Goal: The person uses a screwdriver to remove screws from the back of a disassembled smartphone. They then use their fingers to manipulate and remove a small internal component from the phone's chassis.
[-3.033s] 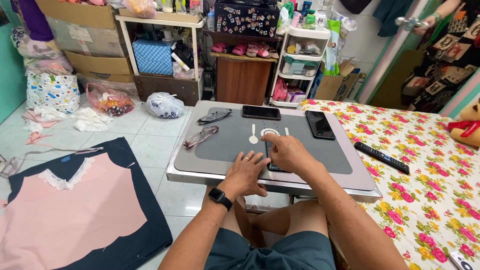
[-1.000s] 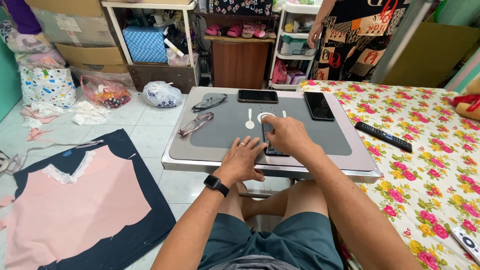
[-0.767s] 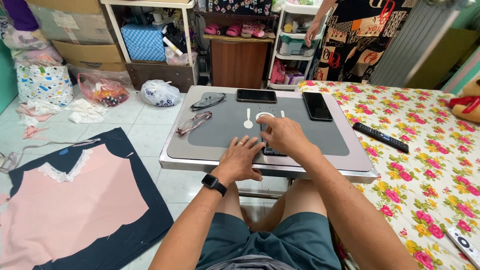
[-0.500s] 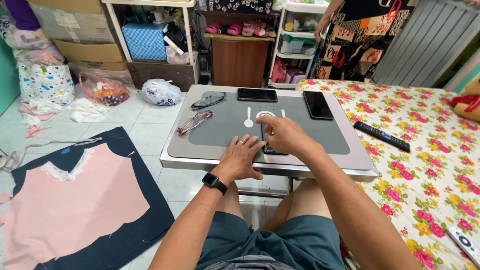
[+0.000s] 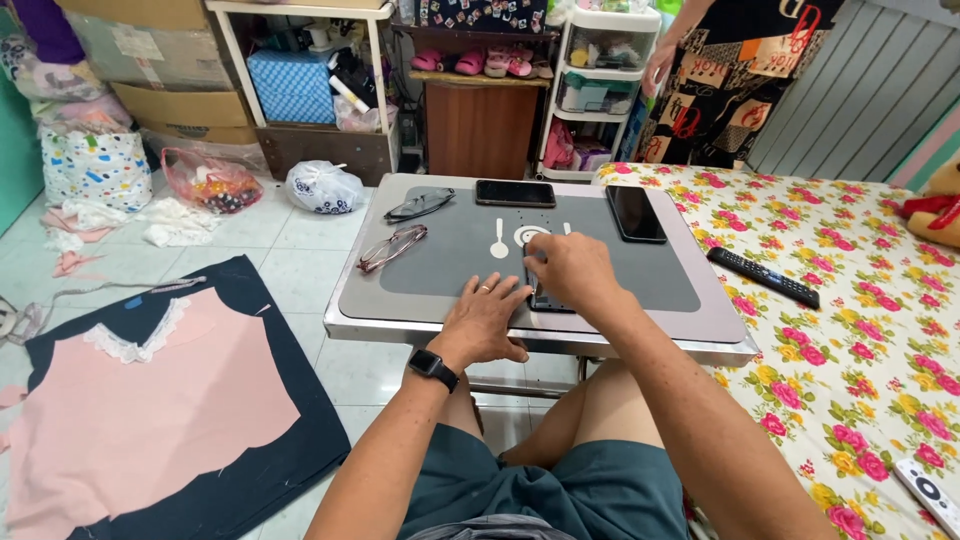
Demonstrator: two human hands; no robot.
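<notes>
Item: small folding table [image 5: 400,325] at frame centre, covered by a grey mat [image 5: 640,275].

- Left hand [image 5: 487,322]: lying flat and open, palm down, on the table's near edge; black smartwatch [image 5: 433,367] sitting on its wrist.
- Right hand [image 5: 570,275]: curling over a dark phone [image 5: 545,298] lying on the mat just right of centre, fingers bent around its top end; the hand is hiding most of the phone, so how firmly it is gripping cannot be told.
- Behind the hands: a second phone [image 5: 515,193] at the far edge, a third phone [image 5: 635,213] at the far right.
- Left part of the table: reddish-framed glasses [image 5: 391,247], dark glasses [image 5: 418,205].
- Right of frame: black remote [image 5: 763,277] resting on a floral bedspread [image 5: 870,330].
- Lower left: pink fabric piece [image 5: 140,400] lying on dark cloth on the floor.
- Upper right: another person [image 5: 725,80] standing.
</notes>
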